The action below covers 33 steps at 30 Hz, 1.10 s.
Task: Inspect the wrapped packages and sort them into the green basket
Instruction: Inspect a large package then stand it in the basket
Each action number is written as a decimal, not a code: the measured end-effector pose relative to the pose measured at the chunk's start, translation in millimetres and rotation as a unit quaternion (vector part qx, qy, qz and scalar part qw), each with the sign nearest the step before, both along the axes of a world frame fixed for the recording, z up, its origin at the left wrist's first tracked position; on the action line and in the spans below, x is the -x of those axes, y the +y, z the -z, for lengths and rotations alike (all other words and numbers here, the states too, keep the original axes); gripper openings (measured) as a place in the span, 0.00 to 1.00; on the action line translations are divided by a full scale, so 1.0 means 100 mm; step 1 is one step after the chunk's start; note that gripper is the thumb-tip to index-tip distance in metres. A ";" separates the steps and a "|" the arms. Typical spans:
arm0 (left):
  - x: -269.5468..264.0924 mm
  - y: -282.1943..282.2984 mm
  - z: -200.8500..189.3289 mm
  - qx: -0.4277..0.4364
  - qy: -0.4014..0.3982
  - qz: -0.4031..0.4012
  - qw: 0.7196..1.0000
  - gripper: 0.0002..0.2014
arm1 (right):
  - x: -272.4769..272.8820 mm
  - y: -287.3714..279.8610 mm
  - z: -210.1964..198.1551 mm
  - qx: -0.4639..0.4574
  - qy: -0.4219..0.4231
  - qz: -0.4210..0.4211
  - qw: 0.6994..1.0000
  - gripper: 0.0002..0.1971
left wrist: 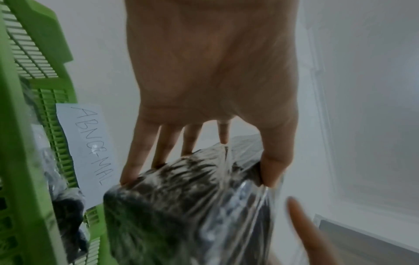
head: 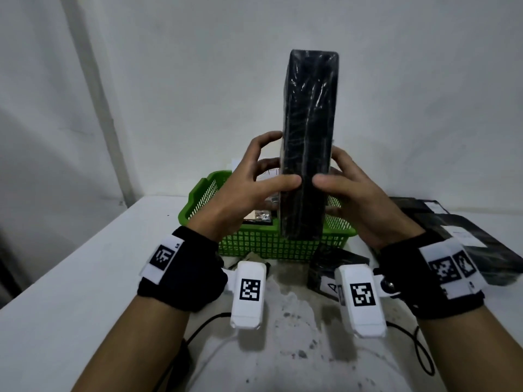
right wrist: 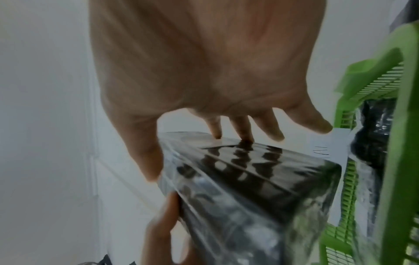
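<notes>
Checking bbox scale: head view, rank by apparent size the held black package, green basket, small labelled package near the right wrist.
1. held black package, though it is nearest the camera, so unsure versus the basket.
2. green basket, partly hidden.
3. small labelled package, mostly covered.

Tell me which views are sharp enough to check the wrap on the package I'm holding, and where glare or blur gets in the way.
Head view: sharpest, with the black wrapped package upright between the left hand and right hand, faint wrinkle highlights only. Left wrist view: near end smeared, with a bright sheen on the film. Right wrist view: glare streaks across the top face; near end blurred.
</notes>
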State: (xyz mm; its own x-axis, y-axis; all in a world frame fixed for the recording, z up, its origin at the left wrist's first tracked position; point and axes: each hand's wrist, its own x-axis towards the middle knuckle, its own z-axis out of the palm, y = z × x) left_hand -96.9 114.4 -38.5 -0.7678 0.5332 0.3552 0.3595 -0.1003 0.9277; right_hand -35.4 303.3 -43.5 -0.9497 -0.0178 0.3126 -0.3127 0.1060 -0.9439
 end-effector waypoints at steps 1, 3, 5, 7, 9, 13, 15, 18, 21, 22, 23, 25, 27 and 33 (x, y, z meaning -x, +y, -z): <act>0.00 -0.01 0.00 -0.001 0.015 0.000 1.000 0.39 | -0.03 0.00 -0.04 0.007 0.005 -0.002 1.000 0.39; -0.01 -0.03 0.02 0.015 0.060 0.000 0.998 0.42 | -0.12 0.00 -0.15 0.045 0.017 -0.005 0.999 0.34; -0.01 -0.04 0.04 0.041 0.105 0.000 0.994 0.44 | -0.20 0.01 -0.24 0.085 0.028 -0.009 0.996 0.30; -0.02 -0.02 0.03 0.073 0.143 0.000 0.987 0.46 | -0.26 -0.01 -0.29 0.109 0.034 -0.003 0.993 0.34; -0.02 0.00 0.02 0.115 0.184 -0.019 0.976 0.47 | -0.27 -0.03 -0.30 0.112 0.035 0.018 0.993 0.48; -0.04 -0.01 0.01 0.173 0.221 -0.064 0.958 0.50 | -0.27 -0.07 -0.32 0.148 0.014 0.029 0.988 0.35; -0.06 -0.03 0.00 0.171 0.207 -0.042 0.962 0.49 | -0.28 -0.01 -0.33 0.172 0.014 0.018 0.985 0.33; -0.14 -0.07 -0.08 0.124 0.171 -0.001 0.977 0.39 | -0.34 0.07 -0.39 0.186 0.042 -0.043 0.981 0.43; -0.23 -0.05 -0.15 0.078 0.134 0.026 0.988 0.32 | -0.34 0.08 -0.42 0.172 0.062 -0.069 0.981 0.49; -0.25 -0.03 -0.15 0.075 0.134 0.029 0.988 0.32 | -0.33 0.05 -0.42 0.168 0.065 -0.069 0.981 0.50; -0.25 -0.01 -0.14 0.068 0.127 0.031 0.989 0.32 | -0.30 0.01 -0.40 0.169 0.073 -0.057 0.981 0.49; -0.23 0.03 -0.11 0.047 0.101 0.034 0.993 0.31 | -0.25 -0.07 -0.35 0.170 0.103 -0.018 0.980 0.39; -0.21 0.05 -0.10 0.027 0.071 0.043 0.996 0.32 | -0.22 -0.13 -0.30 0.156 0.138 0.017 0.978 0.32; -0.31 0.11 -0.12 -0.030 0.023 0.051 0.998 0.38 | -0.17 -0.23 -0.12 -0.033 0.202 0.085 0.975 0.42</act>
